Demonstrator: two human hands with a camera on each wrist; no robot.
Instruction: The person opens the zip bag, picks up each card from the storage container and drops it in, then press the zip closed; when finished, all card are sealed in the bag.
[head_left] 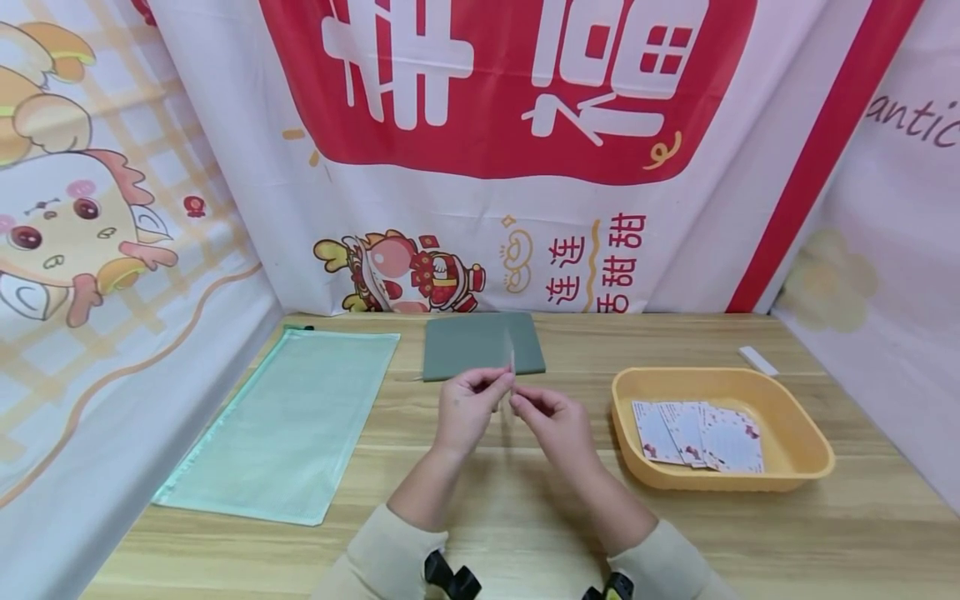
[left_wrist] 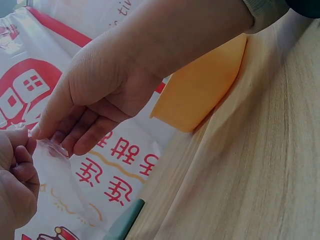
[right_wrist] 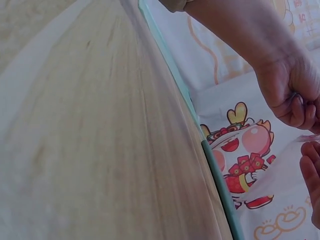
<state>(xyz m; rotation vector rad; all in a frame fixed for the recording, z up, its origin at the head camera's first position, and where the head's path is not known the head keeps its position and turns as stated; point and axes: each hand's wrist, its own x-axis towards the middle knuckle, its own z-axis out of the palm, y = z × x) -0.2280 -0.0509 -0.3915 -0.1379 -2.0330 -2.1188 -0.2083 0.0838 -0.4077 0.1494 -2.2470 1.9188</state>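
Note:
Over the middle of the table, a thin clear plastic film (left_wrist: pixel 52 146), perhaps a small bag or sleeve, is held upright between both hands. In the head view it appears edge-on as a narrow pale strip. My left hand (head_left: pixel 467 407) pinches it between thumb and curled fingers. Just right of it and slightly lower, my right hand (head_left: pixel 557 427) pinches the film's edge with thumb and fingertips. The fingertips of both hands are close together. Behind them lies a closed grey-green notebook (head_left: pixel 472 342).
A yellow basket (head_left: pixel 798 433) on the right contains several printed cards (head_left: pixel 731 440). Behind it lies a small white strip (head_left: pixel 757 361). A mint-green zip pouch (head_left: pixel 288 425) lies flat on the left of the wooden table (head_left: pixel 517 550). Printed cloths hang at the back and sides.

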